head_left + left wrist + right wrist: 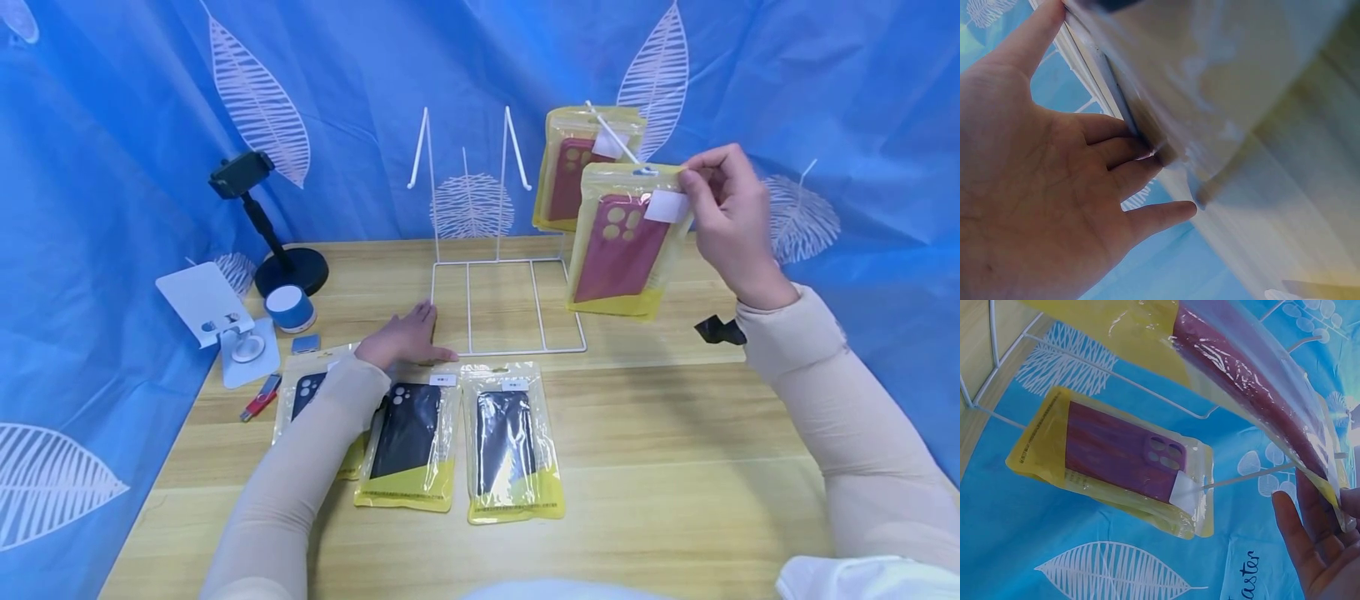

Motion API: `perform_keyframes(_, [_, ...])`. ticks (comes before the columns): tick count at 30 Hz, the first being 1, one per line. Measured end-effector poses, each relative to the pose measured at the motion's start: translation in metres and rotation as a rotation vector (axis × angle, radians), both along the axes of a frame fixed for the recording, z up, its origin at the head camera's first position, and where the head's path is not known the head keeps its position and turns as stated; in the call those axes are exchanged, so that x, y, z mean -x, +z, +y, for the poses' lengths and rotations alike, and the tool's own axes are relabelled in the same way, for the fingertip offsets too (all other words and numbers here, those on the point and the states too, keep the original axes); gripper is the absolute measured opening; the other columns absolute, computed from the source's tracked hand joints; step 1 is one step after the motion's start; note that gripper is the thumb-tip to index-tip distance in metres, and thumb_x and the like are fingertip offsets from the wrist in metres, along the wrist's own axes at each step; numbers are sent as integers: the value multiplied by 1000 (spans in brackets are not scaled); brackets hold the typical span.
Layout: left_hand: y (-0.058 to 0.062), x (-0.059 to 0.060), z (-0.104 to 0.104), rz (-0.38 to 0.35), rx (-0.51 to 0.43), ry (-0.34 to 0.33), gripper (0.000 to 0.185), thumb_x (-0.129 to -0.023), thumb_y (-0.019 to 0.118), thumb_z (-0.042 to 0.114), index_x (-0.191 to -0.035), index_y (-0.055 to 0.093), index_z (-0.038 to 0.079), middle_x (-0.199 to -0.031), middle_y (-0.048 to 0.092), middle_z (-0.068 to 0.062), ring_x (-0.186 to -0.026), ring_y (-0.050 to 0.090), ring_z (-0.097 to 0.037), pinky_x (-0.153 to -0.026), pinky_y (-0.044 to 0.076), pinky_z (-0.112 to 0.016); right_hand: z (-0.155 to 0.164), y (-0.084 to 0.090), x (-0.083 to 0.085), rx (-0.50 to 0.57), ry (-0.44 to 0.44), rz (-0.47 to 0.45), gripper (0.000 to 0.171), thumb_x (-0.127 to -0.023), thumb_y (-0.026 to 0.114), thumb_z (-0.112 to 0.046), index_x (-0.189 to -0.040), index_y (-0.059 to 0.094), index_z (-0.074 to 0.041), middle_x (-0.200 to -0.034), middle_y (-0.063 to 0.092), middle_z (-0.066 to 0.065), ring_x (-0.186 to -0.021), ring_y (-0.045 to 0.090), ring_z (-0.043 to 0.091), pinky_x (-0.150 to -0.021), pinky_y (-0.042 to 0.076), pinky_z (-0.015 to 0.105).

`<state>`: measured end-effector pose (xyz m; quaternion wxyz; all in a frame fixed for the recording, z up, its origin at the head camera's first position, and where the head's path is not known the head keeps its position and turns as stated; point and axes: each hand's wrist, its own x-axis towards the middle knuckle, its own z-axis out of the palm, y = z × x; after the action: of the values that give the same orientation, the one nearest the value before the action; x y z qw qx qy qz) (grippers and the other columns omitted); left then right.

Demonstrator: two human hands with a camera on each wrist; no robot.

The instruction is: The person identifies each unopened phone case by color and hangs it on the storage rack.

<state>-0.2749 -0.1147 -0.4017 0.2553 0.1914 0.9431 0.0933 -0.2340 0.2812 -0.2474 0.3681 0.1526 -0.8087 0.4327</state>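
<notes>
My right hand [708,196] pinches the top edge of a red phone case in a yellow-and-clear bag [621,246], holding it up at the tip of the white rack's right hook [611,133]. A second bagged red case [577,167] hangs further back on that hook; it also shows in the right wrist view [1122,456], behind the held bag [1254,381] and my right-hand fingers [1310,550]. My left hand [408,333] lies flat on the table at the front left corner of the wire rack [495,267], fingers straight [1116,156]. Three bagged black cases [408,433] lie in front.
At the left stand a black phone holder [270,225], a white stand [225,325], a small blue speaker [291,308] and a red USB stick [260,398]. A black clip [718,331] lies at the right. Blue leaf-print cloth surrounds the wooden table [675,467].
</notes>
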Motion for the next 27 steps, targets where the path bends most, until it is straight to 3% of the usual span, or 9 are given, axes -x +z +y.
perform_keyframes(9, [0, 1, -1, -9, -9, 14, 111, -91, 57, 65, -157, -2, -1, -166, -7, -18, -155, -4, -32, -123, 4, -60, -2, -2, 21, -91, -4, 7, 29, -102, 56, -21, -107, 60, 8, -89, 58, -23, -71, 52, 0, -63, 39, 19])
perform_keyframes(16, [0, 0, 0, -1, -2, 0, 110, -91, 56, 65, -157, -2, -2, -166, -7, -19, -155, -2, -34, -123, 5, -61, 1, -3, 43, -112, -48, -46, 27, -103, 54, -22, -109, 60, 3, -82, 55, -20, -62, 40, 5, -59, 32, 21])
perform_keyframes(23, [0, 0, -1, 2, -2, 5, 111, -91, 57, 64, -157, -2, -2, -166, -7, -18, -155, -2, -32, -123, 5, -61, 0, -1, 60, -115, -98, -82, 20, -102, 54, -29, -106, 62, -11, -86, 57, -25, -67, 48, -1, -63, 36, 20])
perform_keyframes(27, [0, 0, -1, 2, -3, 4, 110, -91, 57, 64, -157, -2, -2, -166, -7, -19, -155, -2, -33, -123, 5, -61, -1, 0, 73, -138, -138, -104, 29, -102, 54, -35, -111, 62, -8, -87, 55, -28, -72, 50, -7, -66, 37, 18])
